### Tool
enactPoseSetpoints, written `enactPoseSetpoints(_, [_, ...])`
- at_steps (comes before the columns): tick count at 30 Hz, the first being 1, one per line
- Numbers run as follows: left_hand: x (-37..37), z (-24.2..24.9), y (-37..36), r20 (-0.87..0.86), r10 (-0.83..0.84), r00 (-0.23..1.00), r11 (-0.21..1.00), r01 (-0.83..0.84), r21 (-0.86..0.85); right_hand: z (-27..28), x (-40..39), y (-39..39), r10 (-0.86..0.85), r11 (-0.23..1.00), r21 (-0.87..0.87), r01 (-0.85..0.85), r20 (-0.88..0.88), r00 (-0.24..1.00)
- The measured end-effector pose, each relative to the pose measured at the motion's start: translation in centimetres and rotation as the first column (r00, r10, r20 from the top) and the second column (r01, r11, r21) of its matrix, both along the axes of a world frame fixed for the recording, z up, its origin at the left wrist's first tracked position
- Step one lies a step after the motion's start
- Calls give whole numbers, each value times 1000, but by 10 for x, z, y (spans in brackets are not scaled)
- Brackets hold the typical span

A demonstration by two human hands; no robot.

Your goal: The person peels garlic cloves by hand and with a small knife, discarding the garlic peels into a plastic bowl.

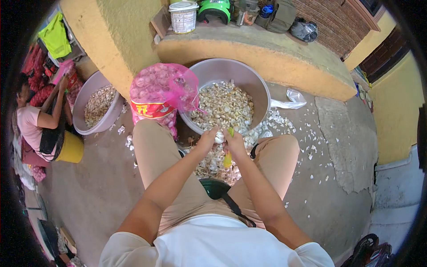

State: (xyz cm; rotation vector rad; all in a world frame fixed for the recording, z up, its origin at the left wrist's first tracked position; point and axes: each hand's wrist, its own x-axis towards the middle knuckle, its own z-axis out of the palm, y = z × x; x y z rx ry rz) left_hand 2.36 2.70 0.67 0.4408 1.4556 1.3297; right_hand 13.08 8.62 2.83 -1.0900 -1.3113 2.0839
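Both my hands are close together between my knees, over the near rim of a large grey-lilac basin [263, 84]. My left hand [207, 141] is closed around a whitish garlic bulb [219, 137]. In my right hand [236, 144], pressed against the bulb, is a slim yellow tool [227, 160]; its ends stick out above and below the fingers, and its exact kind cannot be made out. Garlic cloves [227, 104] lie in the basin. Loose garlic skins [213, 167] are heaped below my hands.
Left of the basin stands a pink mesh bag of garlic [153, 84]. Farther left, a person [38, 118] sits by another basin [79, 104]. A low ledge [267, 55] behind holds a white bucket [183, 18] and a green helmet [214, 10]. Peel scraps litter the floor at right.
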Motion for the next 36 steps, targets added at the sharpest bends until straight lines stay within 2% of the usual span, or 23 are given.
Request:
enactPoseSetpoints(2, [1, 1, 0, 71, 18, 997, 1000, -18, 1, -1, 1, 0, -4, 1000, -27, 4, -6, 1000])
enactPoseSetpoints(4, [3, 2, 2, 148, 29, 989, 1000, -28, -15, 6, -1, -5, -80, 994, -76, 77, -40, 996])
enactPoseSetpoints(7, [10, 15, -3, 367, 17, 930, 993, -59, 105, 0, 1, -8, -113, 988, -121, 98, -123, 986])
enactPoseSetpoints(8, [15, 10, 1, 262, 91, 961, 992, -110, 58, -4, 1, -7, -111, 987, -129, 91, -157, 981])
enactPoseSetpoints(11, [1, -8, 12, 127, 57, 990, 998, -61, 25, 1, -2, -4, -100, 987, -137, 84, -113, 989])
enactPoseSetpoints(12, [-5, 6, 13, 170, 14, 985, 997, -26, 68, 0, -3, 2, -137, 980, -162, 117, -117, 984])
enactPoseSetpoints(15, [-22, -2, 15, 504, 149, 851, 972, -220, 83, -8, -2, 14, -219, 945, -273, 179, -123, 968])
enactPoseSetpoints(16, [-20, -5, 16, 501, 236, 832, 968, -248, -43, -11, -2, 13, -222, 930, -327, 170, -129, 966])
enactPoseSetpoints(17, [-18, -10, 15, 487, 224, 844, 972, -227, -54, -16, -1, 11, -226, 909, -385, 161, -130, 965])
enactPoseSetpoints(20, [-15, -20, 13, 468, 174, 867, 984, -167, -58, -24, 2, 14, -152, 943, -296, 154, 29, 988])
enactPoseSetpoints(22, [-16, -14, 12, 420, 172, 891, 985, -151, -82, -37, 3, 27, -88, 988, 144, 46, 298, 951])
enactPoseSetpoints(23, [-17, -10, 11, 395, 169, 903, 985, -144, -92, -44, 4, 34, -100, 937, 345, -60, 427, 899])
enactPoseSetpoints(26, [-21, 2, 8, 315, 215, 925, 977, -202, -73, -76, 12, 53, -224, 805, 581, -118, 483, 847])
enactPoseSetpoints(29, [-27, -9, 12, 292, 237, 927, 972, -224, -78, -65, 14, 45, -63, 815, 501, -290, 575, 816])
enactPoseSetpoints(33, [-31, -13, 21, 249, 221, 943, 971, -190, -144, -79, 19, 43, -161, 685, 608, -402, 665, 730])
enactPoseSetpoints(35, [-31, -7, 31, 198, 260, 945, 954, -219, -205, -40, 23, 39, -238, 606, 628, -487, 728, 643])
enactPoseSetpoints(36, [-35, -10, 38, 195, 261, 945, 952, -219, -214, -25, 25, 42, -191, 621, 618, -483, 717, 671])
